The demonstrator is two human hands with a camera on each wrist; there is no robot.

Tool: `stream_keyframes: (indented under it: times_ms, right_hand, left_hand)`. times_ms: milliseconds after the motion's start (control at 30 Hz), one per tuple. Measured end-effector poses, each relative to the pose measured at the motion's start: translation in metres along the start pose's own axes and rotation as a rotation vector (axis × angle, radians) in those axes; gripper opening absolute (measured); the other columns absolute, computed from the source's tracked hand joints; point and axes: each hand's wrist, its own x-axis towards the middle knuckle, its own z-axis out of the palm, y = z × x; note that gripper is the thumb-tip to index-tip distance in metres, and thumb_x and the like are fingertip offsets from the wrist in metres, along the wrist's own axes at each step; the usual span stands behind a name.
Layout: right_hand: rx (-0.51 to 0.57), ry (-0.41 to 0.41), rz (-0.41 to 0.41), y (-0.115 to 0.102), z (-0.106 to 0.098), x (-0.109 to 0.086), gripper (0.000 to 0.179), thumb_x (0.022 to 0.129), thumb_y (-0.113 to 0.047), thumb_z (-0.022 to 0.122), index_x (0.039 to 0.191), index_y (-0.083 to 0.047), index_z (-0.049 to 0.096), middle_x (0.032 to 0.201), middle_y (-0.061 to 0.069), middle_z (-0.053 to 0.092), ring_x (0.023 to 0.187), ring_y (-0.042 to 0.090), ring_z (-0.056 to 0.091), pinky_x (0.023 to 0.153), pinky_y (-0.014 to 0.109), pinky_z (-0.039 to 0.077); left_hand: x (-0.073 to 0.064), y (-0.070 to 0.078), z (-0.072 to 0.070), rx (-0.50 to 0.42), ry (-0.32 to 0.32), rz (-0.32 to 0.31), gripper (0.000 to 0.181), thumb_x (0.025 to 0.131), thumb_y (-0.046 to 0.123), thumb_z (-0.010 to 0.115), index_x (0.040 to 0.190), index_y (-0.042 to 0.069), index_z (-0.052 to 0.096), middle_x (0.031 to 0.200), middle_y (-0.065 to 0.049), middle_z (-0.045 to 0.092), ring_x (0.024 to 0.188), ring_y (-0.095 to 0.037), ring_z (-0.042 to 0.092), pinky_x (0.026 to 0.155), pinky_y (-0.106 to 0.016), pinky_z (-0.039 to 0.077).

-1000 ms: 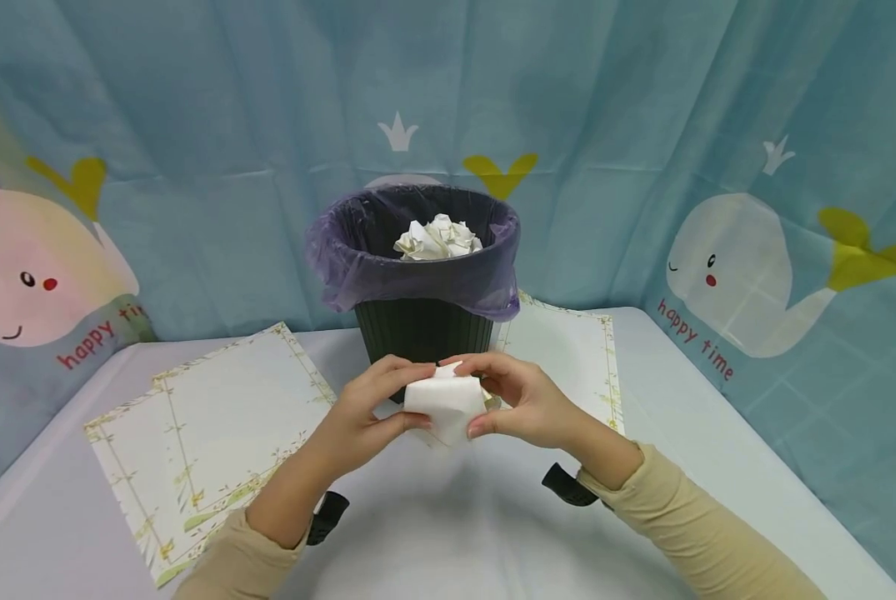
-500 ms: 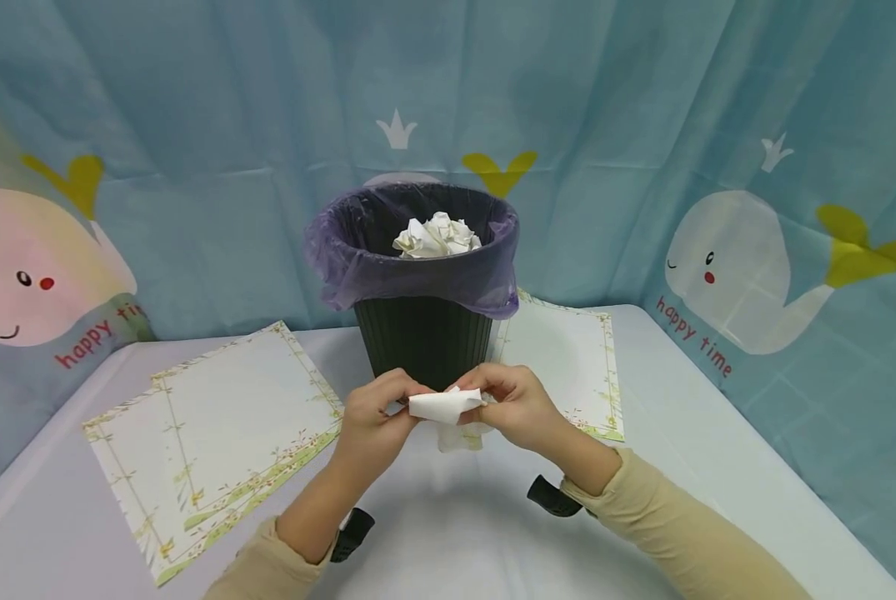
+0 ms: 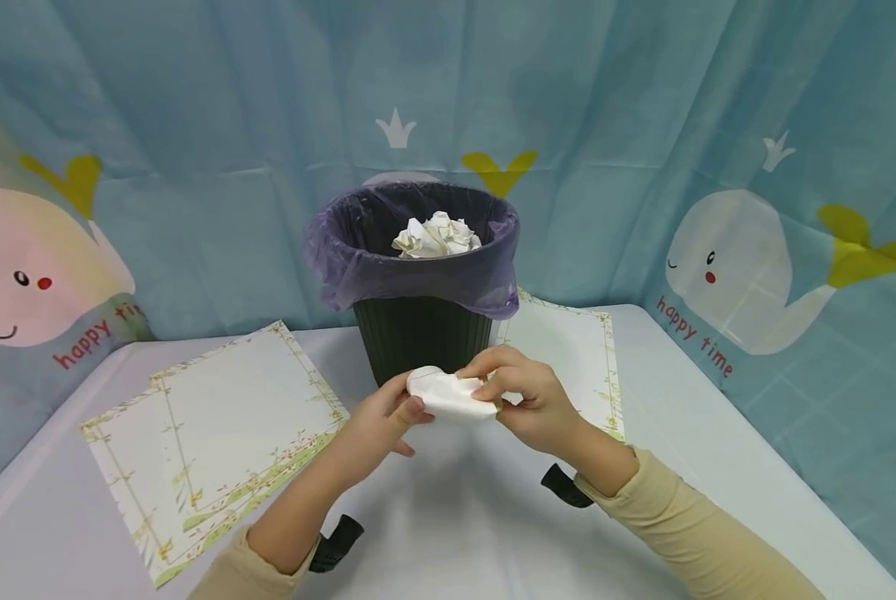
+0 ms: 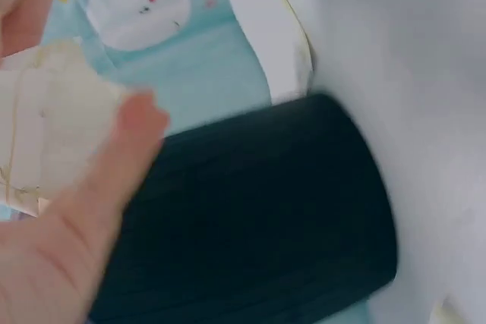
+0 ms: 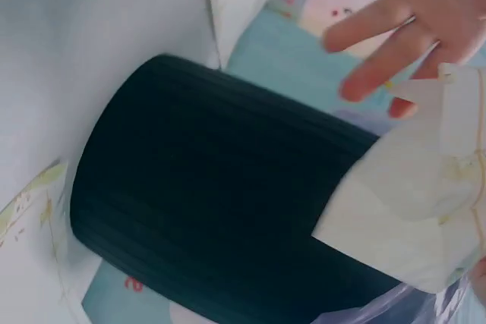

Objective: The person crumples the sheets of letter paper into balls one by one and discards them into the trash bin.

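My right hand [image 3: 533, 400] pinches a folded sheet of white paper [image 3: 451, 393] at its right end, in front of the black bin. A printed yellow line shows on the paper [image 5: 425, 195] in the right wrist view. The left hand [image 3: 380, 425] is at the paper's left end with its fingers spread. In the right wrist view the left hand's fingers [image 5: 395, 55] are straight and loose beside the paper. In the left wrist view a finger [image 4: 125, 157] of that hand is blurred across the paper [image 4: 61, 127].
Behind the hands stands the black bin [image 3: 421, 342] with a purple liner [image 3: 432, 279]; crumpled paper [image 3: 436, 236] shows inside. Two overlapping bordered sheets [image 3: 245, 417] lie at left, another sheet [image 3: 568, 358] right of the bin. A blue curtain [image 3: 230, 125] hangs behind.
The paper has been turned from a blocky upright fold to a flatter, wider one. The left hand has loosened from a pinch to spread fingers; the right still pinches the paper.
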Motion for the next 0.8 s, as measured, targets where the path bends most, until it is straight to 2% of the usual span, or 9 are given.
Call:
stream_keyframes:
  times_ms: [67, 167, 300, 433, 533, 667, 800]
  right_hand:
    - [-0.035, -0.032, -0.090, 0.003, 0.000, -0.001, 0.037, 0.073, 0.025, 0.050, 0.082, -0.010, 0.060, 0.095, 0.017, 0.063, 0.091, 0.028, 0.059, 0.078, 0.031, 0.053]
    - [-0.057, -0.076, -0.128, 0.006, 0.001, -0.002, 0.033, 0.077, 0.021, 0.056, 0.082, -0.011, 0.060, 0.095, 0.015, 0.066, 0.092, 0.029, 0.062, 0.082, 0.034, 0.052]
    - [-0.071, -0.110, -0.094, 0.010, 0.000, -0.004, 0.037, 0.070, 0.022, 0.062, 0.080, -0.013, 0.060, 0.091, 0.014, 0.070, 0.089, 0.026, 0.065, 0.080, 0.036, 0.049]
    - [-0.091, -0.114, -0.074, 0.011, 0.000, -0.002, 0.041, 0.065, 0.024, 0.066, 0.078, -0.014, 0.061, 0.090, 0.014, 0.071, 0.087, 0.025, 0.063, 0.077, 0.036, 0.048]
    - [-0.089, -0.114, -0.026, 0.012, -0.001, 0.000, 0.039, 0.066, 0.022, 0.070, 0.078, -0.014, 0.063, 0.092, 0.014, 0.072, 0.090, 0.025, 0.060, 0.078, 0.035, 0.047]
    - [-0.067, -0.117, 0.055, 0.009, -0.001, -0.002, 0.037, 0.068, 0.021, 0.071, 0.084, -0.012, 0.065, 0.100, 0.013, 0.071, 0.097, 0.024, 0.056, 0.083, 0.034, 0.047]
    - [-0.039, -0.165, 0.093, 0.004, -0.002, -0.001, 0.039, 0.074, 0.015, 0.070, 0.102, -0.011, 0.062, 0.124, 0.011, 0.062, 0.117, 0.029, 0.047, 0.096, 0.038, 0.043]
  left_hand:
    - [0.001, -0.002, 0.000, -0.131, -0.067, 0.025, 0.090, 0.089, 0.060, 0.057, 0.145, -0.005, 0.029, 0.134, -0.024, 0.047, 0.114, -0.030, 0.056, 0.080, -0.039, 0.056]
    - [0.003, -0.005, -0.001, -0.289, -0.102, 0.065, 0.089, 0.088, 0.038, 0.072, 0.145, -0.008, 0.022, 0.138, -0.028, 0.041, 0.113, -0.022, 0.054, 0.086, -0.032, 0.054]
    - [0.002, -0.007, -0.003, -0.344, -0.121, 0.102, 0.097, 0.081, 0.017, 0.081, 0.147, -0.009, 0.016, 0.144, -0.029, 0.034, 0.118, -0.019, 0.050, 0.090, -0.025, 0.050]
    - [0.003, -0.011, -0.007, -0.324, -0.163, 0.172, 0.105, 0.077, 0.018, 0.084, 0.148, -0.009, 0.012, 0.146, -0.031, 0.028, 0.122, -0.018, 0.047, 0.094, -0.023, 0.047]
    - [0.004, -0.012, -0.008, -0.230, -0.126, 0.231, 0.099, 0.077, 0.010, 0.084, 0.146, -0.011, 0.017, 0.144, -0.032, 0.032, 0.121, -0.024, 0.048, 0.093, -0.022, 0.047]
    - [0.005, -0.015, -0.004, -0.079, 0.008, 0.295, 0.081, 0.074, -0.008, 0.078, 0.139, -0.014, 0.031, 0.131, -0.029, 0.048, 0.110, -0.025, 0.056, 0.089, -0.023, 0.049]
    - [0.003, -0.018, 0.001, -0.019, 0.143, 0.365, 0.062, 0.075, -0.012, 0.073, 0.128, -0.017, 0.041, 0.114, -0.027, 0.059, 0.096, -0.013, 0.061, 0.083, -0.023, 0.052]
